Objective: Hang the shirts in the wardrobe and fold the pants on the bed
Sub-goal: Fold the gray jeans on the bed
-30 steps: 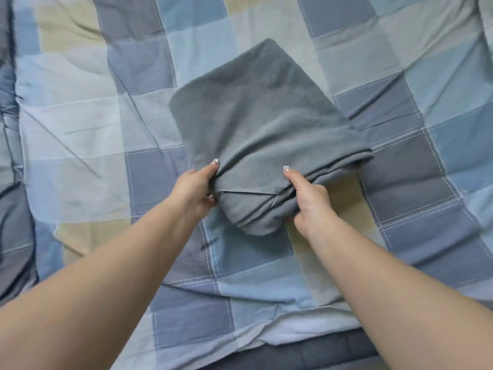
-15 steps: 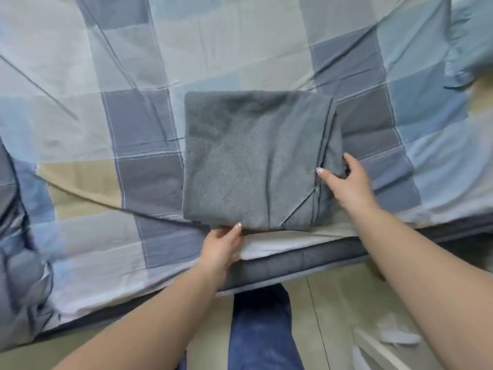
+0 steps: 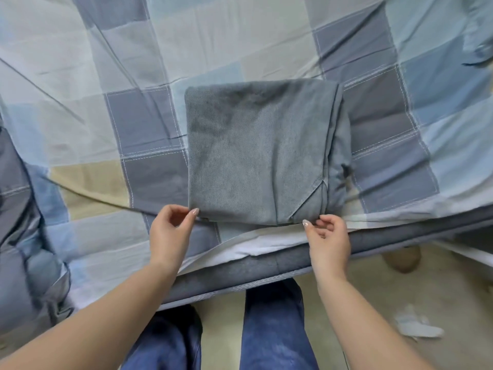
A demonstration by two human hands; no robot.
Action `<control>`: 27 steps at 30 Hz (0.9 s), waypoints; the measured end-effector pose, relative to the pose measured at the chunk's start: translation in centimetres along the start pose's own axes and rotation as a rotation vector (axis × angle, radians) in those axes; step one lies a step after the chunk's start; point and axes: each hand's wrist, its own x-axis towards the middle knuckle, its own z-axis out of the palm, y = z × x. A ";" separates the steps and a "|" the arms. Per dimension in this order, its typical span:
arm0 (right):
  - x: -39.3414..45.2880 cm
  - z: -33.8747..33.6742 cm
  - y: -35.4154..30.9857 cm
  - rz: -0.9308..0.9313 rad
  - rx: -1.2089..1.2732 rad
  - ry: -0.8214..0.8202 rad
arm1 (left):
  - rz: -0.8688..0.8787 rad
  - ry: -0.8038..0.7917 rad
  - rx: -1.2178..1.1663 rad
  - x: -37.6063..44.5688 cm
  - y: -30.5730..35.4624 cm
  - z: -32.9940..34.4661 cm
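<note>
1. Looking down from the head camera, I see the folded grey pants (image 3: 261, 153) lying flat on the checked bedspread (image 3: 138, 76), close to the near edge of the bed.
2. My left hand (image 3: 169, 236) sits at the near left corner of the pants, its fingers loosely curled and one fingertip touching that corner; I cannot tell whether it pinches any cloth.
3. My right hand (image 3: 329, 240) is at the near right corner of the pants, fingers curled, a fingertip at the hem beside the small triangular flap; a true pinch I cannot confirm.
4. The stacked layers of the pants show along their right side.
5. Below the pants runs the dark mattress edge (image 3: 266, 265), then my legs in blue jeans (image 3: 272, 329) on the pale floor (image 3: 400, 289).
6. Right of the jeans, a white crumpled scrap (image 3: 416, 325) lies on the floor.
</note>
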 end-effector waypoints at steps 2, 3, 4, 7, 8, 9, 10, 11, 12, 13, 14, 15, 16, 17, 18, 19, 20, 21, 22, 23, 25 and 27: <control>0.3 0.3 0.1 -0.005 -0.046 0.017 | -0.013 0.004 0.001 -0.1 -0.2 0.1; 0.3 0.4 0.0 -0.006 -0.068 0.017 | -0.016 -0.014 -0.008 -0.2 -0.3 0.2; 0.5 0.5 -0.1 -0.004 -0.089 0.013 | -0.021 -0.037 -0.016 -0.1 -0.3 0.3; 1.2 -0.2 -0.8 -0.010 -0.154 -0.012 | -0.012 -0.092 0.019 0.4 -0.4 0.2; 1.4 -0.7 -1.1 -0.031 -0.185 -0.025 | -0.007 -0.094 0.040 0.7 -0.4 0.1; 1.6 -1.3 -1.4 -0.056 -0.213 -0.036 | -0.002 -0.091 0.056 1.0 -0.4 -0.1; 1.8 -2.0 -1.7 -0.082 -0.230 -0.043 | 0.004 -0.086 0.070 1.3 -0.4 -0.4; 2.0 -2.7 -1.9 -0.106 -0.240 -0.049 | 0.012 -0.082 0.079 1.6 -0.5 -0.7; 2.1 -3.5 -2.0 -0.128 -0.248 -0.057 | 0.018 -0.082 0.087 1.7 -0.6 -1.0; 2.3 -4.2 -2.1 -0.149 -0.258 -0.067 | 0.023 -0.088 0.094 1.8 -0.7 -1.2; 2.5 -4.7 -2.2 -0.168 -0.269 -0.072 | 0.030 -0.095 0.103 1.8 -0.7 -1.3; 2.7 -5.0 -2.2 -0.184 -0.276 -0.072 | 0.037 -0.100 0.114 1.8 -0.9 -1.2; 3.0 -5.1 -2.2 -0.191 -0.281 -0.067 | 0.037 -0.105 0.124 1.8 -1.0 -1.1; 3.1 -4.9 -2.2 -0.189 -0.288 -0.061 | 0.030 -0.112 0.133 1.8 -1.1 -1.0; 3.1 -4.7 -2.2 -0.182 -0.296 -0.051 | 0.020 -0.119 0.142 1.7 -1.1 -0.8; 3.0 -4.3 -2.3 -0.169 -0.295 -0.038 | 0.016 -0.118 0.152 1.5 -1.0 -0.8; 2.9 -4.0 -2.5 -0.163 -0.278 -0.011 | 0.039 -0.095 0.162 1.3 -0.9 -0.8; 2.6 -3.6 -2.8 -0.175 -0.249 0.024 | 0.096 -0.047 0.176 1.2 -0.6 -0.8; 2.4 -3.3 -3.3 -0.221 -0.218 0.055 | 0.187 0.005 0.193 1.0 0.0 -0.9; 2.2 -2.7 -4.3 -0.312 -0.200 0.064 | 0.306 0.041 0.213 1.0 0.8 -0.9; 2.3 -0.8 -6.8 -0.573 -0.231 0.006 | 0.593 0.022 0.273 1.3 3.1 -0.1; 3.5 2.2 -9.8 -0.806 -0.370 -0.095 | 0.852 -0.048 0.331 3.1 5.8 1.9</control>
